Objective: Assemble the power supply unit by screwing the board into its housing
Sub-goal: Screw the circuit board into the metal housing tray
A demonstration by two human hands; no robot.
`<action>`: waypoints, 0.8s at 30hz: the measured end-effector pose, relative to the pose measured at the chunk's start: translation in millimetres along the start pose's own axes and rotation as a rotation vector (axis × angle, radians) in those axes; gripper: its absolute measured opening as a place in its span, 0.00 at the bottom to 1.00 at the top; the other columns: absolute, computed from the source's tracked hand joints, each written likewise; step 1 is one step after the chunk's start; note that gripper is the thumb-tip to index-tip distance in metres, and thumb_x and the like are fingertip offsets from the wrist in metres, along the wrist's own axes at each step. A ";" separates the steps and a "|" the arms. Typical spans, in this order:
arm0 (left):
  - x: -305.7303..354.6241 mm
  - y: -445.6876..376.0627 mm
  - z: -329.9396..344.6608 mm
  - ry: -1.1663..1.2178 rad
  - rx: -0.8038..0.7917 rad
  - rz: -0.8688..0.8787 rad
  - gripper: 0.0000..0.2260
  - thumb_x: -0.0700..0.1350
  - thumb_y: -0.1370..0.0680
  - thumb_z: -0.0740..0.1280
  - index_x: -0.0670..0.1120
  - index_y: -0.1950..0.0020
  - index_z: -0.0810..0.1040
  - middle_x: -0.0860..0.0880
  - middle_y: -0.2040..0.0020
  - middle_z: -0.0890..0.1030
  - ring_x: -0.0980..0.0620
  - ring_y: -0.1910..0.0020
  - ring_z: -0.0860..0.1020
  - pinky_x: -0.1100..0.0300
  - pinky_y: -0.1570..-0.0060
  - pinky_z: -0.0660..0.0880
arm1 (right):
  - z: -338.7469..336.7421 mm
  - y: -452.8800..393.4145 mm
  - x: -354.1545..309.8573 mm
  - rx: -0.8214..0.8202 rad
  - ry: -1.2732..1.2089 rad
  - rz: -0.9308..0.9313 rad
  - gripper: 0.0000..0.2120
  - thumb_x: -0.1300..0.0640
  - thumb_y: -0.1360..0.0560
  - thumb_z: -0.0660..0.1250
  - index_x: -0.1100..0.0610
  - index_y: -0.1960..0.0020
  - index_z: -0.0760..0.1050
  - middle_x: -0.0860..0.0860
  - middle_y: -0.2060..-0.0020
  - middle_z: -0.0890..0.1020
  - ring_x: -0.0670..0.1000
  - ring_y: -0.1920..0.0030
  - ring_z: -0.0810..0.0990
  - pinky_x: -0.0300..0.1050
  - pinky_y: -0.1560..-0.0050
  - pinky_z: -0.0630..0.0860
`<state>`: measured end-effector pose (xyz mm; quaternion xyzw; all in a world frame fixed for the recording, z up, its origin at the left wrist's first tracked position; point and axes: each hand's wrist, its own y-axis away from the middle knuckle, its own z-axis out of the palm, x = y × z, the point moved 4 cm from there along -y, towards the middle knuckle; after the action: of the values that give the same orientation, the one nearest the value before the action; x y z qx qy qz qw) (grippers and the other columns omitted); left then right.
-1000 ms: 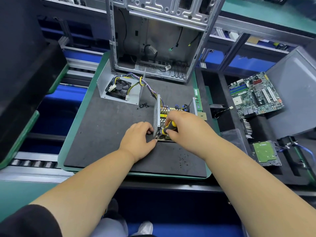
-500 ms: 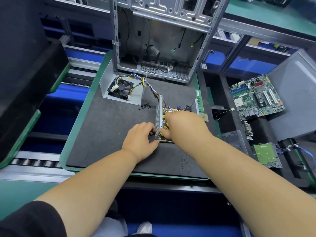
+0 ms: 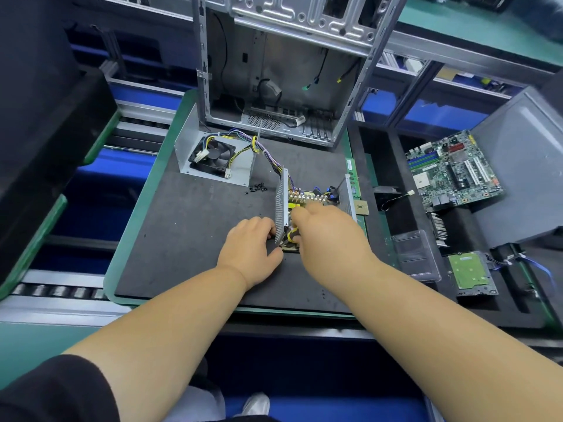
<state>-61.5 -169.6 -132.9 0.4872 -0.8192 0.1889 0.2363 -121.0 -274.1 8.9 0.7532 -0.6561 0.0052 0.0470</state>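
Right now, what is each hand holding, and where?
The right hand grips a screwdriver by its yellow-black handle. The left hand holds the housing at its perforated wall's near end.

Green-edged workbench point(image 3: 137, 226), roller conveyor point(image 3: 54, 290), blue floor point(image 3: 100, 205)

The scene is lit brightly and evenly from above, and only soft, short shadows are cast under the hands on the dark desk mat point(image 3: 189, 226). Mild glare is seen on the bare metal computer chassis point(image 3: 292, 71). Straight lines are bowed by wide-angle distortion toward the edges, where detail is slightly smeared.
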 end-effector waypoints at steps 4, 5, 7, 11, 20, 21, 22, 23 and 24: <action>0.2 0.9 0.5 -0.003 0.002 -0.007 0.11 0.52 0.29 0.66 0.51 0.51 0.71 0.53 0.53 0.74 0.48 0.52 0.72 0.51 0.48 0.71 | 4.7 5.6 -6.0 0.030 -0.049 0.018 0.07 0.57 0.24 0.66 0.53 0.48 0.68 0.51 0.52 0.77 0.55 0.56 0.74 0.45 0.62 0.59; -0.2 1.3 0.8 -0.001 0.003 -0.007 0.11 0.52 0.29 0.66 0.51 0.50 0.71 0.53 0.53 0.74 0.48 0.52 0.71 0.52 0.48 0.71 | 5.5 4.5 -5.0 0.037 -0.063 0.040 0.07 0.57 0.23 0.65 0.53 0.50 0.67 0.51 0.54 0.77 0.55 0.57 0.74 0.45 0.62 0.60; -0.6 1.9 1.4 0.006 0.013 -0.006 0.10 0.52 0.29 0.66 0.51 0.51 0.71 0.53 0.53 0.74 0.49 0.53 0.71 0.53 0.49 0.70 | 7.5 0.4 -1.1 0.048 -0.089 0.089 0.09 0.54 0.23 0.65 0.52 0.53 0.64 0.49 0.60 0.74 0.55 0.61 0.70 0.45 0.64 0.62; -0.2 2.7 1.1 0.010 0.017 -0.007 0.09 0.52 0.28 0.67 0.53 0.53 0.69 0.55 0.55 0.72 0.49 0.54 0.70 0.54 0.51 0.68 | 9.9 -13.5 5.5 0.023 -0.085 0.147 0.15 0.49 0.22 0.66 0.53 0.58 0.61 0.46 0.69 0.63 0.54 0.63 0.69 0.44 0.68 0.60; 1.2 2.2 -0.4 -0.026 0.002 -0.008 0.11 0.52 0.29 0.67 0.51 0.51 0.70 0.53 0.53 0.74 0.47 0.52 0.71 0.51 0.49 0.70 | -2.5 -10.4 11.8 0.063 -0.278 -0.090 0.07 0.59 0.23 0.63 0.57 0.48 0.67 0.53 0.53 0.74 0.56 0.56 0.69 0.47 0.59 0.57; 1.4 2.0 -0.3 -0.028 0.001 -0.005 0.11 0.52 0.29 0.67 0.51 0.51 0.70 0.53 0.53 0.74 0.47 0.52 0.71 0.52 0.49 0.69 | -2.0 -9.6 11.3 0.057 -0.246 -0.125 0.07 0.60 0.23 0.64 0.56 0.49 0.66 0.52 0.53 0.74 0.56 0.56 0.70 0.47 0.59 0.59; 1.2 1.8 -0.1 -0.027 -0.001 -0.004 0.11 0.52 0.29 0.67 0.51 0.51 0.70 0.53 0.53 0.74 0.47 0.51 0.71 0.52 0.48 0.69 | -1.3 -9.3 11.4 0.057 -0.216 -0.135 0.07 0.59 0.23 0.65 0.56 0.51 0.66 0.52 0.54 0.74 0.57 0.55 0.71 0.49 0.60 0.61; 1.0 1.9 0.0 -0.023 -0.004 -0.004 0.11 0.52 0.28 0.67 0.50 0.50 0.71 0.52 0.52 0.74 0.47 0.51 0.71 0.52 0.48 0.69 | -0.2 -9.5 12.7 0.059 -0.199 -0.120 0.08 0.56 0.22 0.65 0.56 0.51 0.66 0.51 0.56 0.75 0.57 0.56 0.73 0.49 0.62 0.62; 0.8 2.0 0.0 -0.016 -0.007 -0.005 0.11 0.52 0.28 0.68 0.50 0.49 0.71 0.52 0.52 0.74 0.47 0.50 0.71 0.52 0.47 0.69 | 0.9 -10.1 14.8 0.066 -0.193 -0.088 0.09 0.53 0.22 0.66 0.56 0.51 0.66 0.50 0.58 0.75 0.56 0.57 0.73 0.48 0.64 0.63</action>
<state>-63.6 -169.2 -132.6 0.4900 -0.8205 0.1815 0.2318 -109.0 -287.4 8.4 0.7795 -0.6232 -0.0480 -0.0409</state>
